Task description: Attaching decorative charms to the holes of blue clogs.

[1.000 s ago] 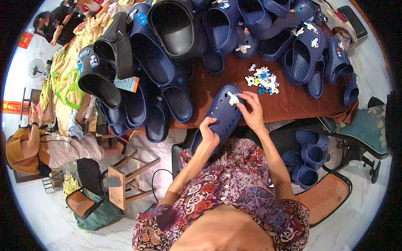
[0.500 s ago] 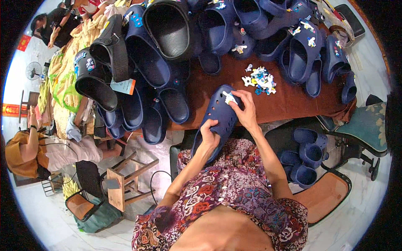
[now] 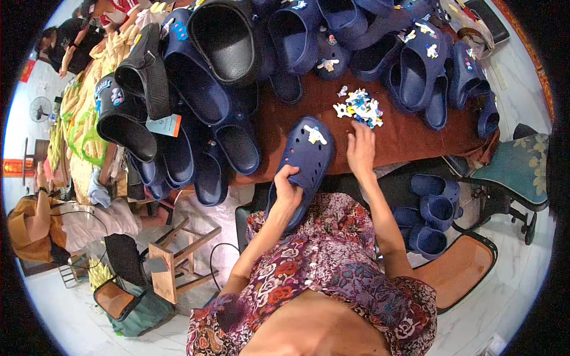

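Closest to me, my left hand (image 3: 289, 188) is gripping a navy blue clog (image 3: 301, 166) by its heel end, my fingers (image 3: 287, 173) curling over its edge and clamping it, so the shoe is lying half on the near edge of the brown worktop (image 3: 409, 139) and half over my lap, toe pointing away from me. A small white charm (image 3: 315, 134) is sitting on the toe of that clog, among its round holes. Just to the right of the shoe, my right hand (image 3: 360, 149) is resting flat on the worktop with its fingers stretched out and loose, holding nothing, their tips reaching toward a little heap of white and blue charms (image 3: 360, 107) lying just beyond them. Down to my right, under the worktop's edge, a few more navy clogs (image 3: 433, 209) are lying stacked near an orange chair seat (image 3: 460, 270). Farther out, the worktop is carrying a crowd of navy clogs (image 3: 423, 68), several already wearing charms, and to my left big black and navy clogs (image 3: 222, 38) are piling up across its far side. A wooden stool (image 3: 172, 261) is standing on the floor at my lower left.
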Demonstrator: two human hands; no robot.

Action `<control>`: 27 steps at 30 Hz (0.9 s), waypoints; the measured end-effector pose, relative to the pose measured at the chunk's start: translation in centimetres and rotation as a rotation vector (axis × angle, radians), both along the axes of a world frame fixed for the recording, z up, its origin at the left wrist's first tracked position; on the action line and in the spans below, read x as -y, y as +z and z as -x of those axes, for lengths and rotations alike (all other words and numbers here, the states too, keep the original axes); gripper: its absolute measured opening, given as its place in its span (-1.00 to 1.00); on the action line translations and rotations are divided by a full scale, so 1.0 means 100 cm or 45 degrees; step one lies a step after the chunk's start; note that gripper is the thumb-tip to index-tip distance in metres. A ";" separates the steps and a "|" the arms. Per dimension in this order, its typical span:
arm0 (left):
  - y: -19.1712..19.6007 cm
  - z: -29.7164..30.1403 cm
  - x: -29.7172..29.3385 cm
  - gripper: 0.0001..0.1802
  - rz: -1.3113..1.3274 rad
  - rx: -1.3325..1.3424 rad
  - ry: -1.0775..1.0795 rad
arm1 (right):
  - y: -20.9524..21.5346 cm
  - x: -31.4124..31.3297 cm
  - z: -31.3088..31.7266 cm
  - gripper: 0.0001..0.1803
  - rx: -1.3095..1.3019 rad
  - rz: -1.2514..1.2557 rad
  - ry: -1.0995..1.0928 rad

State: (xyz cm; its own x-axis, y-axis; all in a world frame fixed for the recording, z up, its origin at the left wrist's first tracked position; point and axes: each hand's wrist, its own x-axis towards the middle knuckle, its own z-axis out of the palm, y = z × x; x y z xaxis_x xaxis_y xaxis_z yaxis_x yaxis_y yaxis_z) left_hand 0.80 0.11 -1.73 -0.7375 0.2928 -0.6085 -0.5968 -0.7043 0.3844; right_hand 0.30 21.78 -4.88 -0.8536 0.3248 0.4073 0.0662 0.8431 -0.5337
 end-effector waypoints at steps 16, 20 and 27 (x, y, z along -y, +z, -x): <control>-0.005 0.010 0.006 -0.59 -0.147 0.058 -0.003 | -0.008 -0.017 -0.002 -0.84 0.075 0.138 -0.059; 0.001 0.012 0.000 -0.55 -0.162 0.056 -0.008 | 0.006 0.006 -0.012 -0.84 0.025 0.552 -0.015; 0.016 0.009 -0.009 -0.55 -0.117 0.019 0.027 | 0.033 0.045 -0.024 -0.84 0.080 0.799 0.236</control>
State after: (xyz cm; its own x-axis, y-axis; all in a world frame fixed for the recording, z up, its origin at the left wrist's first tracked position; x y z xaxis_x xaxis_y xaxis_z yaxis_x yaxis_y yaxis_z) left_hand -0.10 1.05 -0.13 -0.7353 0.3324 -0.5907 -0.5866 -0.7486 0.3090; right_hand 2.73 17.30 -1.59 -0.9342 0.3298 0.1358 -0.0029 0.3737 -0.9276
